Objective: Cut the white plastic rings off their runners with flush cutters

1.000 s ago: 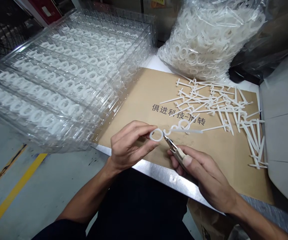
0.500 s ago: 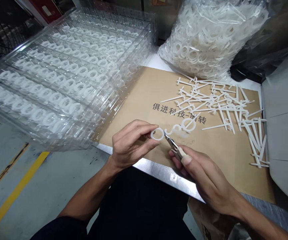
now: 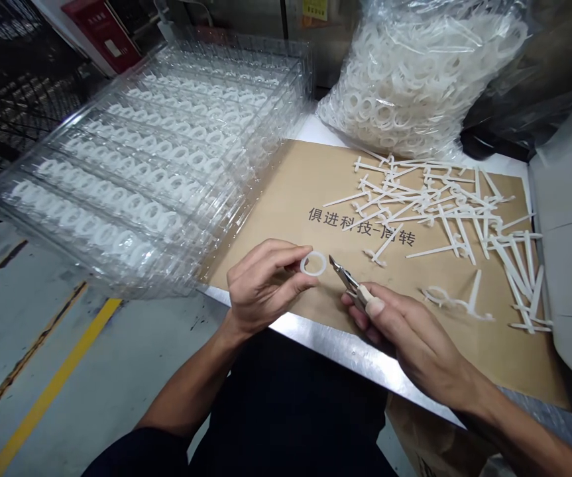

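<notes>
So my left hand [image 3: 266, 286] is closed in a pinch on one white plastic ring [image 3: 313, 264], held at the fingertips just above the cardboard sheet [image 3: 514, 371]. My right hand [image 3: 415, 341] is wrapped around one pair of side cutters [image 3: 348, 278], their tips near the ring but not touching it. The step in hand looks like trimming that ring clean, and I'd judge the next move calls for bringing the cutter tips to its edge.

Just beyond the cutters lies one short sprue [image 3: 380, 248], and one curled white offcut [image 3: 457, 301] sits near my right hand. Farther up the sheet is a heap of long T-shaped sprues [image 3: 429, 199], several dozen at a guess, too tangled to count exactly. The sheet, printed with a line of Chinese characters, rests on the steel table [image 3: 345, 351]. To the left stands one stack of clear plastic trays [image 3: 276, 99], layered too deep for me to count, their rows filled with white rings. Behind the sheet sits one clear bag of rings [image 3: 395, 86], packed far past counting
</notes>
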Demonstrator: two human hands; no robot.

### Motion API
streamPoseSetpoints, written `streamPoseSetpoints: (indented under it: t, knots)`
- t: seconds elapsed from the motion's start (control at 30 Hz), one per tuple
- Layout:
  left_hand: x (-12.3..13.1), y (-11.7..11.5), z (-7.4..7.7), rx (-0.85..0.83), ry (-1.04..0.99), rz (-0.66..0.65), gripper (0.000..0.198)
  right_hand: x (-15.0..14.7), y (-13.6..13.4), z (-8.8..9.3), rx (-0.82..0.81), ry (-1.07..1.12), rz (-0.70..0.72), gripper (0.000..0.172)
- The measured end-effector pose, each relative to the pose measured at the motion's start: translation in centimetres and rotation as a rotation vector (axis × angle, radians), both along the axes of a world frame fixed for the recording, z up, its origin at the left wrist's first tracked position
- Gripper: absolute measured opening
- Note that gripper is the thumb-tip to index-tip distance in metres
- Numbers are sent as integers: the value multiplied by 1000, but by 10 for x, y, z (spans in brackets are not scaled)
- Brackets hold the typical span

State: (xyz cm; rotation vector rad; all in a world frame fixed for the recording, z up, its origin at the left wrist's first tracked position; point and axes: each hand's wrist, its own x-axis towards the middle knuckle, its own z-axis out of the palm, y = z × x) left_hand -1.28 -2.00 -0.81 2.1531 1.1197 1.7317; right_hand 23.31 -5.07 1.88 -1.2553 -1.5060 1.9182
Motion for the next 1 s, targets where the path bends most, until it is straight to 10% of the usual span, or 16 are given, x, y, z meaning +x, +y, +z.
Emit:
streamPoseSetpoints:
  t: [1.0]
  knots:
    - [-2, -1, 0, -6, 1, 0, 35, -3, 3, 8, 6, -15, 0, 40]
